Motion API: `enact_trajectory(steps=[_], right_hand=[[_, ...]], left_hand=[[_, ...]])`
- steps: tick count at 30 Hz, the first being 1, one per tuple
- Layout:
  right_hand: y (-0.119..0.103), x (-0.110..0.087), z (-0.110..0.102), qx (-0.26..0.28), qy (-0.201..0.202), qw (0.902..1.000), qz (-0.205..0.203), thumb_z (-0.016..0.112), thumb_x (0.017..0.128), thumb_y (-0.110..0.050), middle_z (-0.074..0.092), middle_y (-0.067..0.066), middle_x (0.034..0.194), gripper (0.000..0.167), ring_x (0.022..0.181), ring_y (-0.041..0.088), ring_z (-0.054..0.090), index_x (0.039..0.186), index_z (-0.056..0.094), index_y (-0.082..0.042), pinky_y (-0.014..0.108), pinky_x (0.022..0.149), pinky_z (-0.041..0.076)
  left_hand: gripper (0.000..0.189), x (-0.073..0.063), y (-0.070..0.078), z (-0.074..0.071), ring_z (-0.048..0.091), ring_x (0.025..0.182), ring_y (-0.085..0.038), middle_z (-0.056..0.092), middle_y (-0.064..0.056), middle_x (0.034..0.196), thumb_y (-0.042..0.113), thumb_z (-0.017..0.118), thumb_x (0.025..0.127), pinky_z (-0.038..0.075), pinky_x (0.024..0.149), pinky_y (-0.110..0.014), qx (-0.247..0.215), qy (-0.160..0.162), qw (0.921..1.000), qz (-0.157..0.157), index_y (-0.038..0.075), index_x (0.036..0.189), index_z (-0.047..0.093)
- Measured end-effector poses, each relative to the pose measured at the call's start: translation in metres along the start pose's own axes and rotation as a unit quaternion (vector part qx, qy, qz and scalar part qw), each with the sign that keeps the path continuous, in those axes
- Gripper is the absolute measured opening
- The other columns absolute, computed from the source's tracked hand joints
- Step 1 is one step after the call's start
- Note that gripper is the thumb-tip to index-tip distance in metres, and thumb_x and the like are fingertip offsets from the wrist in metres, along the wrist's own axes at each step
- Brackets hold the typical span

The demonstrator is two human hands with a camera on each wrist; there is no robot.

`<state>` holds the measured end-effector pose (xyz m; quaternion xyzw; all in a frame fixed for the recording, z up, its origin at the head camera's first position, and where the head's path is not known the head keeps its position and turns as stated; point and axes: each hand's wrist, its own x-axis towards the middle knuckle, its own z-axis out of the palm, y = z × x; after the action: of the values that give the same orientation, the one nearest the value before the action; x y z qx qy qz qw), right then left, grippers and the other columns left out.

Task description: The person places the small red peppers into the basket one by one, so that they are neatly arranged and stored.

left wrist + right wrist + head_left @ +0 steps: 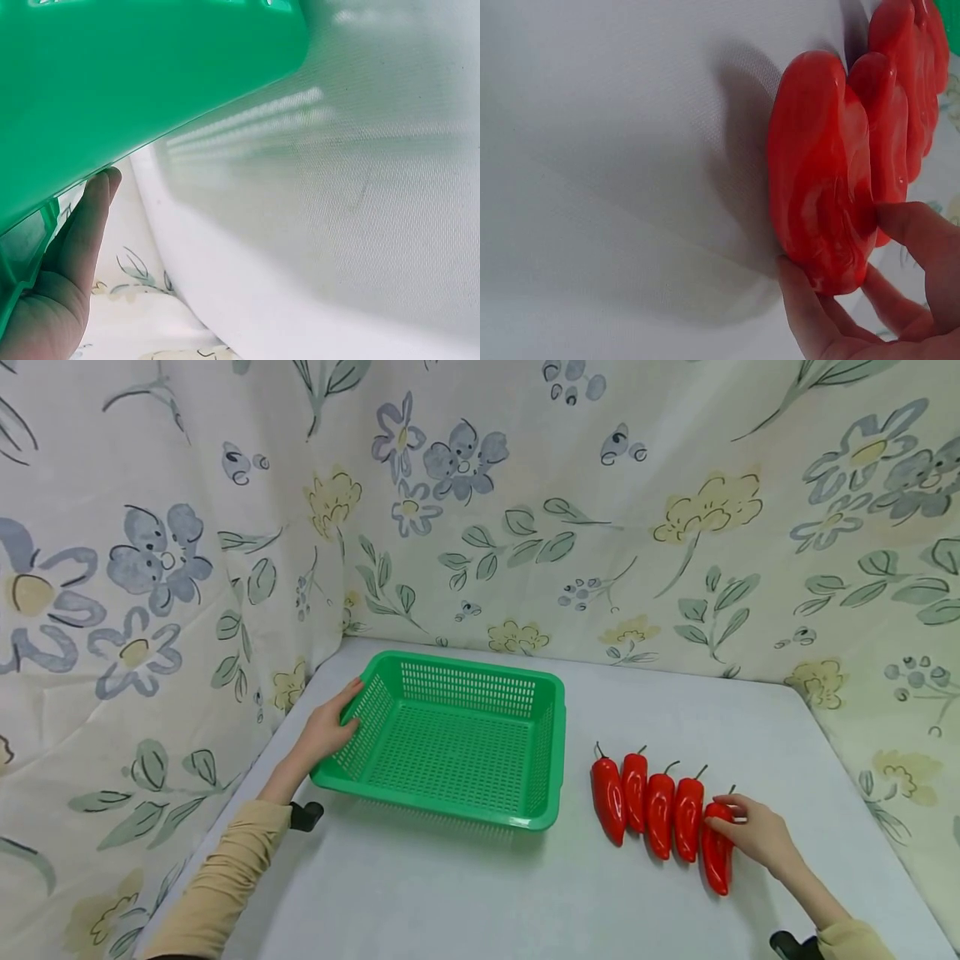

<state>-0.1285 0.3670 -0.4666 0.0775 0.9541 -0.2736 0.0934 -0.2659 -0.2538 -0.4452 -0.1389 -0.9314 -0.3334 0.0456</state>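
Note:
A green plastic basket (450, 760) with slotted walls is at the left middle of the table. My left hand (328, 727) grips its left side, thumb over the rim and fingers along the outer wall. In the left wrist view the basket's smooth green wall (135, 97) hides part of that hand. Several glossy red chili peppers with stems lie in a row right of the basket. My right hand (761, 835) holds the rightmost chili pepper (716, 872) near its stem end. The right wrist view has thumb and fingers around that end of the chili pepper (810, 142).
The other chili peppers, among them the leftmost chili pepper (608, 797), lie close side by side, stems pointing away. A white cloth-covered table (420, 893) carries everything. Floral curtains (480, 552) hang along its back and sides.

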Motion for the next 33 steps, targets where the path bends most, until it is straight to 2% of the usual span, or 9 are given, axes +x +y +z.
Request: enact_trajectory(steps=[8,15,19,26,33], right_hand=[[0.002,-0.001,-0.002,0.005,0.005,1.0,0.007,0.062,0.088,-0.025,0.05,0.042,0.116,0.055,0.1,0.052,0.052,0.125,0.047,0.013,0.046,0.069,0.057],[0.0,-0.004,-0.009,0.014,0.011,0.9998,0.013,0.061,0.088,-0.027,0.049,0.042,0.118,0.057,0.102,0.053,0.051,0.126,0.046,0.013,0.045,0.07,0.057],[-0.003,-0.006,-0.013,0.018,0.028,0.9994,0.001,0.06,0.09,-0.027,0.049,0.043,0.119,0.056,0.104,0.054,0.052,0.127,0.046,0.012,0.045,0.069,0.057],[-0.021,-0.007,-0.018,0.033,0.048,0.9978,-0.032,0.058,0.092,-0.031,0.048,0.041,0.123,0.056,0.107,0.055,0.053,0.13,0.046,0.008,0.047,0.07,0.058],[-0.052,-0.003,-0.018,0.056,0.051,0.9956,-0.056,0.057,0.093,-0.03,0.05,0.039,0.124,0.055,0.109,0.054,0.054,0.132,0.046,0.007,0.049,0.073,0.057]], left_hand=[[0.064,0.001,-0.001,0.0,0.028,0.14,-0.04,0.025,-0.013,0.156,0.0,0.053,0.089,0.032,0.108,-0.057,0.002,-0.001,1.0,-0.003,0.004,0.148,0.03],[0.064,0.001,0.0,0.0,0.028,0.14,-0.04,0.024,-0.013,0.157,-0.001,0.052,0.088,0.034,0.106,-0.056,-0.006,-0.002,1.0,-0.001,0.003,0.148,0.03],[0.064,0.001,-0.001,0.0,0.028,0.14,-0.04,0.024,-0.012,0.157,-0.001,0.053,0.089,0.033,0.107,-0.057,-0.005,-0.003,1.0,-0.004,0.004,0.148,0.03],[0.064,0.0,0.0,0.0,0.027,0.141,-0.04,0.023,-0.012,0.157,0.0,0.052,0.089,0.034,0.106,-0.057,-0.007,-0.007,0.9999,-0.008,0.004,0.148,0.029],[0.064,0.001,0.0,0.0,0.026,0.141,-0.039,0.022,-0.009,0.158,0.0,0.051,0.089,0.036,0.103,-0.053,-0.005,-0.008,0.9999,-0.012,0.005,0.149,0.028]])
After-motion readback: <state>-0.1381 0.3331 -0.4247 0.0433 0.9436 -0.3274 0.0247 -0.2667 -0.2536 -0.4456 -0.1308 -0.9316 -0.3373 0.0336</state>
